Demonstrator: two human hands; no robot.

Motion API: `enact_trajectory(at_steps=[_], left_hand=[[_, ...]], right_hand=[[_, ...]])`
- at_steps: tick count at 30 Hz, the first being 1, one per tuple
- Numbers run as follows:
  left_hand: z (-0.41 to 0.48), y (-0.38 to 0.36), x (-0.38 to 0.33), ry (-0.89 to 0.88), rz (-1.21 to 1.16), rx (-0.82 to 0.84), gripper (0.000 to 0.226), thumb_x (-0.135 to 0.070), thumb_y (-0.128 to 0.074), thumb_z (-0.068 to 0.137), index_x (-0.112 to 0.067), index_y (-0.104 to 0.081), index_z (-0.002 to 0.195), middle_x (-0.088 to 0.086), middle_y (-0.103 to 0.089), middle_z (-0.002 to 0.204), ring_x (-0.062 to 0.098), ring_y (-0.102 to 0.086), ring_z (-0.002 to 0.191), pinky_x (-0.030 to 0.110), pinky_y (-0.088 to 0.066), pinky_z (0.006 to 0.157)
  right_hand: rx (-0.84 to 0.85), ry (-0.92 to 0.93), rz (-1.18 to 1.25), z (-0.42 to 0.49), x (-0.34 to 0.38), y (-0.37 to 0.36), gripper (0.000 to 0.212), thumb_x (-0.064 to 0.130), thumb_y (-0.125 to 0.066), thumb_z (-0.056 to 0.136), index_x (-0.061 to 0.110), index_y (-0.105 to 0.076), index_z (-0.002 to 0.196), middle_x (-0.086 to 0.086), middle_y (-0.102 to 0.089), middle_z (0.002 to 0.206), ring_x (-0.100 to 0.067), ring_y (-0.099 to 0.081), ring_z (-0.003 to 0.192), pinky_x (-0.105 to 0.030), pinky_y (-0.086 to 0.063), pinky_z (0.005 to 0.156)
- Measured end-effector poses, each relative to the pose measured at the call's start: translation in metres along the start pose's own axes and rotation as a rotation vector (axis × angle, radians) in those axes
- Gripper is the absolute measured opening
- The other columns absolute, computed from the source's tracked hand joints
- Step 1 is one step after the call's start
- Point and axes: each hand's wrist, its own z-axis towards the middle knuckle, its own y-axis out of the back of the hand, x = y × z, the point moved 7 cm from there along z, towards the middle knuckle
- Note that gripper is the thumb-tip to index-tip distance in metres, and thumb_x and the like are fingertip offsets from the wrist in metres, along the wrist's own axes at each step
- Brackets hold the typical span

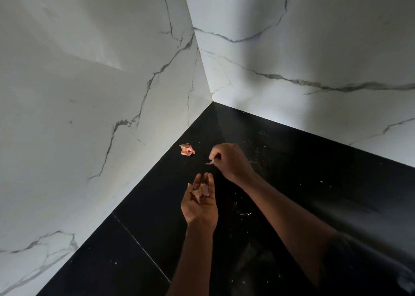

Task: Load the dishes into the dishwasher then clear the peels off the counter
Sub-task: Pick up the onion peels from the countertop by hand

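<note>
Black tabletop point(303, 183), marble wall point(101, 82) behind: right grip point(229, 159) pinches a thin peel point(210, 163) just above it; left grip point(198, 203), palm up, fingers relaxed, cradles gathered peels point(202, 191); loose peels point(186, 150) lie beyond both, near the wall.

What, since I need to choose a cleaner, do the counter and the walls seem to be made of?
The counter looks like polished black stone or a stone-look slab: it is glossy, mirrors the wall's light and shows one thin seam. The walls look like white marble or marble-look porcelain: grey veins, smooth soft sheen. The look alone cannot settle real stone from imitation.
</note>
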Motion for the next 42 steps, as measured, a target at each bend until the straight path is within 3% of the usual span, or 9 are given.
enact_trajectory(at_steps=[5, 9, 14, 20, 25, 29, 32, 36, 42], left_hand=[[0.006, 0.007, 0.000, -0.015, 0.013, -0.048, 0.031, -0.021, -0.045, 0.104, -0.006, -0.069, 0.091, 0.009, -0.070, 0.081, 0.018, -0.066, 0.076, 0.027, -0.055, 0.076], [0.001, 0.017, -0.003, 0.003, -0.008, -0.064, 0.030, -0.023, -0.051, 0.102, -0.011, -0.073, 0.086, 0.003, -0.069, 0.073, 0.014, -0.069, 0.069, 0.026, -0.049, 0.086], [-0.009, 0.017, -0.011, -0.051, -0.052, -0.071, 0.027, -0.013, -0.044, 0.103, -0.004, -0.064, 0.087, 0.005, -0.065, 0.070, 0.012, -0.061, 0.054, 0.024, -0.055, 0.055], [-0.018, 0.022, -0.030, -0.071, -0.132, -0.040, 0.030, -0.019, -0.045, 0.104, 0.005, -0.063, 0.106, 0.016, -0.065, 0.075, 0.026, -0.071, 0.081, 0.036, -0.059, 0.081], [-0.020, 0.026, -0.045, -0.098, -0.148, -0.047, 0.030, -0.019, -0.045, 0.104, 0.005, -0.065, 0.104, 0.018, -0.068, 0.091, 0.031, -0.066, 0.108, 0.030, -0.061, 0.061], [-0.018, 0.029, -0.058, -0.122, -0.131, -0.058, 0.030, -0.019, -0.044, 0.105, 0.004, -0.064, 0.108, 0.015, -0.069, 0.078, 0.029, -0.067, 0.102, 0.031, -0.062, 0.064], [-0.014, 0.035, -0.061, -0.118, -0.150, -0.067, 0.031, -0.020, -0.045, 0.105, 0.004, -0.064, 0.108, 0.019, -0.069, 0.088, 0.028, -0.064, 0.108, 0.030, -0.061, 0.062], [-0.010, 0.036, -0.054, -0.099, -0.147, -0.056, 0.032, -0.022, -0.045, 0.105, 0.003, -0.065, 0.104, 0.022, -0.070, 0.093, 0.027, -0.067, 0.101, 0.029, -0.061, 0.065], [-0.001, 0.029, -0.036, -0.078, -0.159, -0.086, 0.034, -0.021, -0.045, 0.105, 0.006, -0.064, 0.113, 0.026, -0.070, 0.100, 0.027, -0.073, 0.080, 0.037, -0.053, 0.102]], right_hand=[[0.182, 0.088, 0.102, -0.049, 0.044, -0.012, 0.015, 0.010, -0.062, 0.095, 0.015, -0.075, 0.100, 0.004, -0.073, 0.098, 0.002, -0.062, 0.082, -0.009, -0.043, 0.078], [0.253, 0.123, 0.046, -0.059, 0.050, -0.025, 0.012, 0.014, -0.065, 0.094, 0.016, -0.075, 0.101, 0.003, -0.072, 0.102, -0.001, -0.063, 0.090, -0.013, -0.044, 0.084], [0.299, 0.149, 0.109, -0.038, 0.050, -0.034, 0.008, 0.021, -0.074, 0.088, 0.016, -0.077, 0.094, 0.006, -0.074, 0.087, 0.000, -0.066, 0.077, -0.016, -0.049, 0.076], [0.272, 0.103, -0.183, 0.027, 0.028, -0.069, 0.048, 0.013, -0.066, 0.094, 0.017, -0.053, 0.140, -0.009, -0.050, 0.140, -0.025, -0.055, 0.123, -0.039, -0.051, 0.099], [0.425, 0.228, -0.524, 0.051, 0.027, -0.107, 0.063, 0.005, -0.059, 0.094, 0.021, -0.038, 0.151, -0.008, -0.013, 0.166, -0.035, -0.035, 0.142, -0.050, -0.044, 0.105], [0.341, 0.257, -0.540, 0.051, 0.024, -0.103, 0.030, 0.009, -0.063, 0.092, 0.014, -0.062, 0.122, -0.010, -0.051, 0.135, -0.027, -0.054, 0.114, -0.042, -0.052, 0.091], [0.288, 0.188, -0.407, 0.048, 0.009, -0.086, 0.014, 0.005, -0.061, 0.091, 0.015, -0.065, 0.100, -0.006, -0.056, 0.109, -0.024, -0.057, 0.099, -0.036, -0.052, 0.080], [0.326, 0.088, -0.296, 0.041, -0.008, -0.072, 0.017, 0.007, -0.062, 0.094, 0.016, -0.070, 0.106, -0.002, -0.065, 0.108, -0.021, -0.064, 0.098, -0.036, -0.055, 0.087], [0.227, 0.219, 0.133, 0.011, 0.026, -0.050, 0.012, 0.008, -0.076, 0.084, 0.019, -0.074, 0.088, 0.008, -0.073, 0.086, 0.002, -0.066, 0.078, -0.020, -0.053, 0.076]])
